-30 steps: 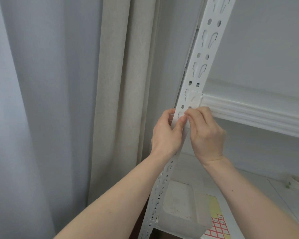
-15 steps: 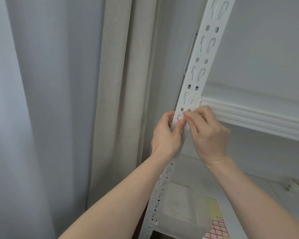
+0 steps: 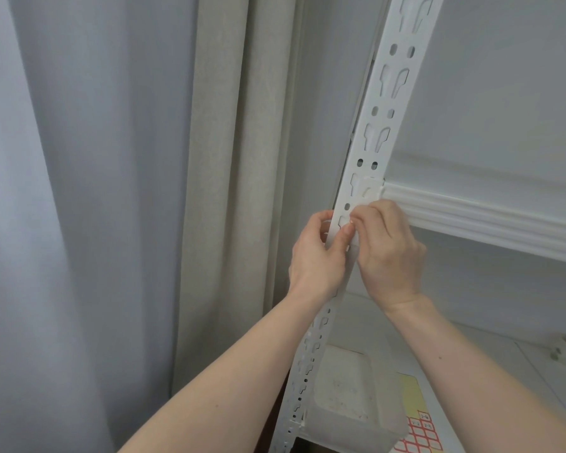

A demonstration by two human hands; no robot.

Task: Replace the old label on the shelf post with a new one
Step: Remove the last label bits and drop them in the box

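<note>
Fingers of both hands pinch at the shelf post, curtain beside.

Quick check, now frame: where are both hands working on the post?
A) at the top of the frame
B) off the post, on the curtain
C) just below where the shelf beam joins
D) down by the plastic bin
C: the left hand and right hand meet on the shelf post just under the shelf beam joint, well above the plastic bin.
</note>
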